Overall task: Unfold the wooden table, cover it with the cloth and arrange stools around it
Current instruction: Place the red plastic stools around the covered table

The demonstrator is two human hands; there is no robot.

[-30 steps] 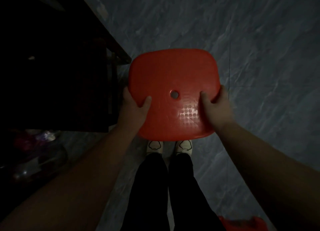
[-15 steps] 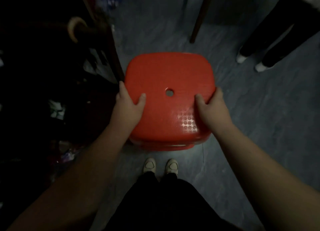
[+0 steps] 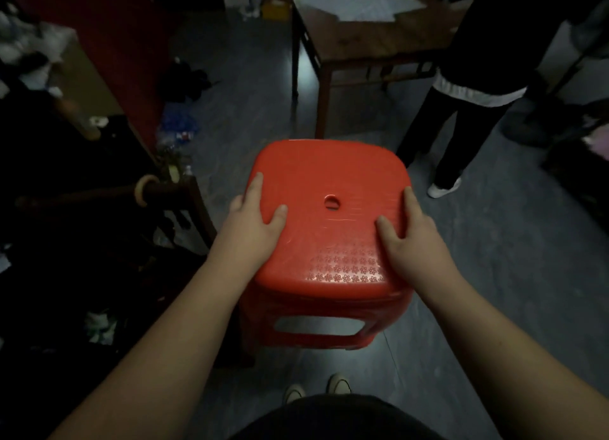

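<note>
Left hand [image 3: 253,230], right hand [image 3: 410,240] grip red stool [image 3: 329,172] sides.

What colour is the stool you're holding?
Red plastic stool, small flower embossing along the near edge; head view.

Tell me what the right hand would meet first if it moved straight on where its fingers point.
Past the red stool, the right hand would probably meet the standing person's leg first; depth is unclear.

the red stool [image 3: 329,189] looks like glossy moulded plastic with an embossed flower pattern; at 12 o'clock the table [image 3: 369,40] is dark wood.
</note>
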